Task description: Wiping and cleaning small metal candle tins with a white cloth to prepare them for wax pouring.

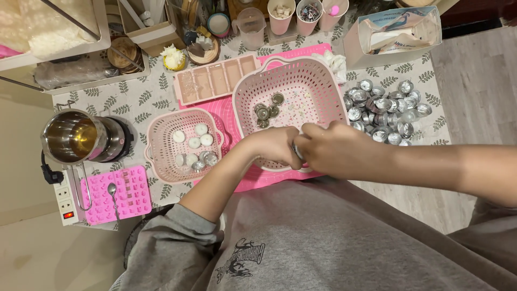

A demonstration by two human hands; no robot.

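My left hand (pixel 272 146) and my right hand (pixel 336 148) meet over the near rim of the large pink perforated basket (pixel 318 81). Together they hold a small silver tealight cup (pixel 298 149), mostly hidden between the fingers. A few empty metal cups (pixel 267 109) lie inside that basket. A smaller pink basket (pixel 161 156) to the left holds several white tealight candles (pixel 194 142). A heap of empty silver cups (pixel 385 110) lies on the table to the right of the large basket.
A steel pot of yellow liquid (pixel 72 137) sits on a small hot plate at left, beside a power strip (pixel 64 202). A pink silicone mould with a spoon (pixel 116 194), a pink tray mould (pixel 215 78), cups, a measuring jug (pixel 250 27) and a white box (pixel 393 29) crowd the table's far side.
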